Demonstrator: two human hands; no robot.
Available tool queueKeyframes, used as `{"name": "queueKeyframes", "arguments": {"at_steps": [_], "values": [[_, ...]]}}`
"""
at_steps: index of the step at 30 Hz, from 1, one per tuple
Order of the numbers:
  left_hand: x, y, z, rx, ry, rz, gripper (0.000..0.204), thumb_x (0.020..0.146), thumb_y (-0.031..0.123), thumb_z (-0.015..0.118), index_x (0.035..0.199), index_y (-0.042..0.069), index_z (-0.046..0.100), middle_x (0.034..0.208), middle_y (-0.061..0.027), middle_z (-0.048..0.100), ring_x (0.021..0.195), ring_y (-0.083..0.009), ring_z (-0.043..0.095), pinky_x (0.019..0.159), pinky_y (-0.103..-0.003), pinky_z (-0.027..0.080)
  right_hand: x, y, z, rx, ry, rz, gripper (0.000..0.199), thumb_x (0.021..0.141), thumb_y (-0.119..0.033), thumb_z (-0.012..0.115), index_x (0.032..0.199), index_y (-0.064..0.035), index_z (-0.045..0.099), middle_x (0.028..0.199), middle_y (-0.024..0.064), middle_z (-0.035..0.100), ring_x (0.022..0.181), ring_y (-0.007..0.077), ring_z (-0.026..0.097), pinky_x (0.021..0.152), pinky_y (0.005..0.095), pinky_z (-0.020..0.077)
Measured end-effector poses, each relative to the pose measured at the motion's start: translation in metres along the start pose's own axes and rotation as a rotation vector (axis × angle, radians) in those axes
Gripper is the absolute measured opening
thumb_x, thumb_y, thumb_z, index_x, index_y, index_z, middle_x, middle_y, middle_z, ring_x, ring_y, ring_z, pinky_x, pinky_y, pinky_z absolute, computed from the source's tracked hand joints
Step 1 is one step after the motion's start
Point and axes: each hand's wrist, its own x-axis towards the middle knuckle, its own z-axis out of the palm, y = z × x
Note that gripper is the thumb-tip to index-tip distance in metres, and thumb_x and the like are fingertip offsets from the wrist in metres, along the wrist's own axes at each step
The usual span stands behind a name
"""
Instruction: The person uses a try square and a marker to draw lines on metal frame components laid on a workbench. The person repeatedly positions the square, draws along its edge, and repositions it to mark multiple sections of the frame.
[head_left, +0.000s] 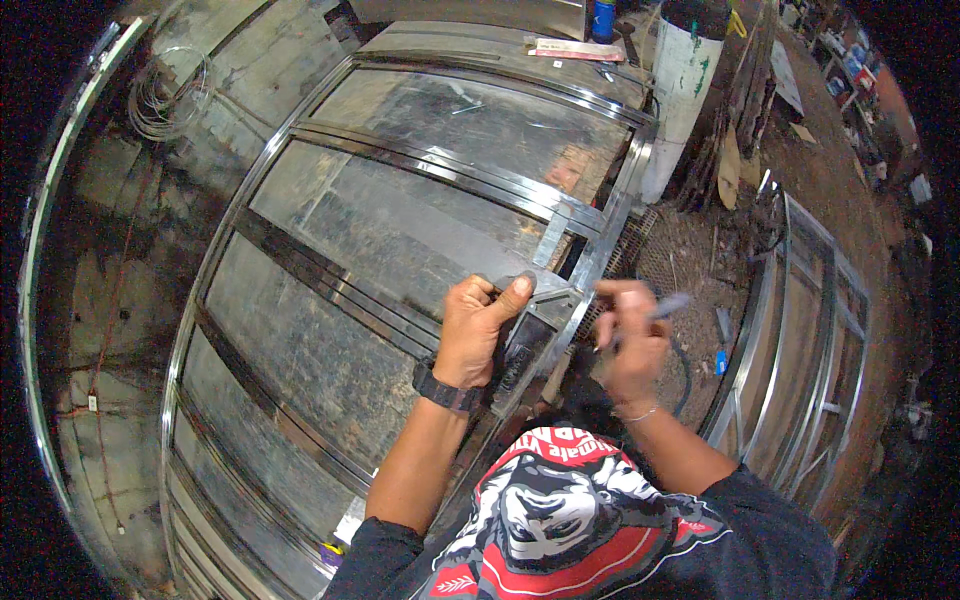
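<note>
A welded metal frame (290, 135) with several crossbars lies over a worn, scuffed board (330, 270). At its right-hand edge my left hand (475, 325) is closed, thumb on top, around a grey angled metal piece (552, 296) resting against the frame's side rail. A dark block (516, 362) lies just below that piece; I cannot tell whether the two are joined. My right hand (632, 345), smeared by motion, is off the rail's outer side. Its fingers are curled around a slim greyish pen-like object (670, 305), too blurred to name surely.
Another metal frame (800, 330) leans at the right. A white-painted post (682, 95) stands at the far right corner, near a blue can (603, 20). Coiled wire (170, 95) lies on the floor at far left. A dark cable (685, 375) hangs beside my right hand.
</note>
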Motion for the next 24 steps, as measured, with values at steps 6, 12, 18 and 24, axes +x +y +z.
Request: {"name": "queueKeyframes", "arguments": {"at_steps": [6,12,18,24], "values": [[0.006,-0.017,-0.007,0.057,-0.022,-0.009,0.03,0.089,0.027,0.084,0.08,0.005,0.066,0.073,0.0028,0.063,0.062,-0.0041,0.051,0.054,-0.023,0.04,0.032,-0.065,-0.01,-0.052,0.068,-0.431,0.055,0.109,-0.046,0.038,0.109,0.001,0.066,0.088,0.0057,0.063,0.064,0.0098,0.05,0.059,0.0243,0.0436],[0.0,-0.006,0.008,0.043,-0.022,-0.002,0.028,0.089,0.026,0.084,0.082,0.005,0.067,0.074,0.0033,0.062,0.062,-0.0037,0.05,0.055,-0.023,0.038,0.029,-0.07,0.001,-0.429,-0.253,-0.563,0.016,0.09,-0.003,0.069,0.105,0.0016,0.072,0.085,0.0118,0.072,0.073,0.0158,0.069,0.065,0.0286,0.0525],[0.008,-0.019,-0.003,0.043,-0.034,-0.036,0.024,0.091,0.021,0.081,0.082,0.006,0.065,0.076,0.0016,0.066,0.065,-0.0055,0.055,0.058,-0.024,0.044,0.03,-0.068,0.005,-0.444,-0.31,-0.588,0.015,0.085,-0.001,0.07,0.1,0.0017,0.072,0.081,0.0136,0.07,0.068,0.022,0.068,0.062,0.0326,0.0523],[0.005,-0.017,0.001,0.016,-0.041,-0.012,0.023,0.092,0.018,0.079,0.08,0.01,0.062,0.077,0.0019,0.067,0.064,-0.006,0.055,0.057,-0.025,0.043,0.032,-0.065,0.007,-0.458,-0.309,-0.596,0.016,0.083,0.0,0.071,0.099,0.0005,0.072,0.081,0.0137,0.07,0.069,0.0248,0.068,0.063,0.0347,0.0534]]}}
